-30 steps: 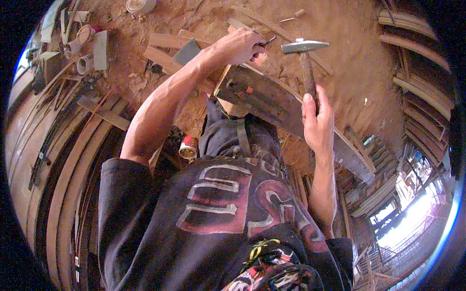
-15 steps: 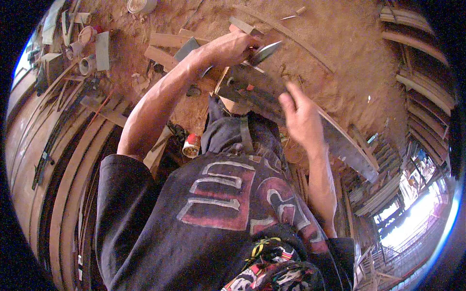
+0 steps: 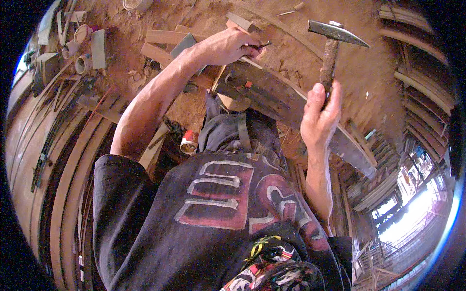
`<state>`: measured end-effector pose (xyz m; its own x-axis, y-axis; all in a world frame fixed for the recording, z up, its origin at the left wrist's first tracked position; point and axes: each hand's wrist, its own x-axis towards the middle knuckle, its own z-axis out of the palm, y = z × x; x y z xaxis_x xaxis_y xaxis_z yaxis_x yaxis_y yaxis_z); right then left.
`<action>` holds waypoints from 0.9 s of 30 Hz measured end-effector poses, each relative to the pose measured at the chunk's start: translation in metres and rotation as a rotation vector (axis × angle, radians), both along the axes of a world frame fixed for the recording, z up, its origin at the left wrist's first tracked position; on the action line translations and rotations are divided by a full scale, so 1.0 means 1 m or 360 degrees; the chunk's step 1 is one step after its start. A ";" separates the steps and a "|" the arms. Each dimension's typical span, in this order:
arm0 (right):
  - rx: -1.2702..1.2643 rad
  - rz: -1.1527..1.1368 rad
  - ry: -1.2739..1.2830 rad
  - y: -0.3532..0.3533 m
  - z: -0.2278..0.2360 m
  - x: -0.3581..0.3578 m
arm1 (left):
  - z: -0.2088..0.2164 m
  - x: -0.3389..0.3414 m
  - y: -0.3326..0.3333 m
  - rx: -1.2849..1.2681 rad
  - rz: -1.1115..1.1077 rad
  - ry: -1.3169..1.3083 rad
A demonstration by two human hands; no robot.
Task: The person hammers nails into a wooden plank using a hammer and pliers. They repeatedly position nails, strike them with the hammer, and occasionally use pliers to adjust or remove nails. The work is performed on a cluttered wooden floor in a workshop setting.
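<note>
1. the long dark wooden plank (image 3: 291,109) lies slanted across the middle of the view, from under the left hand down toward the right, above the sawdust-covered floor (image 3: 204,19).
2. the left hand (image 3: 225,46) is clenched at the upper end of the plank, pinching a thin dark nail (image 3: 259,46) between its fingers, with the nail's tip sticking out to the right.
3. the right hand (image 3: 320,114) is closed tight around the lower part of the wooden handle of a hammer (image 3: 332,43); the handle stands nearly upright and the metal head sits at the top, raised well above the plank.
4. half a second ago the hammer head was down by the left hand at the plank's end and the right hand was lower and blurred; now the hammer is lifted again, much as it stood a second ago. the left hand has kept its place on the plank.
5. a red and white can (image 3: 188,143) lies on the floor just below the left forearm, beside the person's dark trousers.
6. short wood offcuts (image 3: 162,41) lie scattered on the floor near the left hand.
7. long curved wooden strips (image 3: 73,184) are stacked along the left side, and more stacked timber (image 3: 417,63) lines the right, with bright daylight at the lower right.
</note>
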<state>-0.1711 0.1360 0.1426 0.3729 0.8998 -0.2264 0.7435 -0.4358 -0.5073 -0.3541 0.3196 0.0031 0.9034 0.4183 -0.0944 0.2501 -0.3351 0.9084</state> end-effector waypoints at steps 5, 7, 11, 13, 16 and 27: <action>0.0055 0.0000 -0.0049 -0.016 -0.036 0.015 | 0.006 0.013 0.010 0.0016 -0.0053 0.0064; -0.0094 -0.0121 0.0160 -0.029 -0.043 0.027 | 0.002 0.016 0.004 -0.0019 -0.0006 0.0169; -0.0184 -0.0382 0.0416 -0.056 -0.054 0.034 | -0.029 0.026 0.012 -0.0084 0.0214 0.0374; -0.0237 -0.0601 0.0666 -0.070 -0.054 0.030 | -0.046 0.023 0.014 -0.0110 0.0285 0.0363; -0.0444 -0.0733 0.0712 -0.097 -0.055 0.040 | -0.057 0.034 0.023 0.0236 0.0307 0.0734; -0.0437 -0.0313 -0.0216 -0.243 -0.109 0.113 | -0.010 -0.046 -0.017 0.0292 0.0209 0.0255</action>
<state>-0.0580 -0.1066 0.0340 0.5762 0.7204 -0.3860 0.6842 -0.6835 -0.2542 -0.3999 0.3026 -0.0072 0.8201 0.5539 -0.1437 0.4379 -0.4459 0.7806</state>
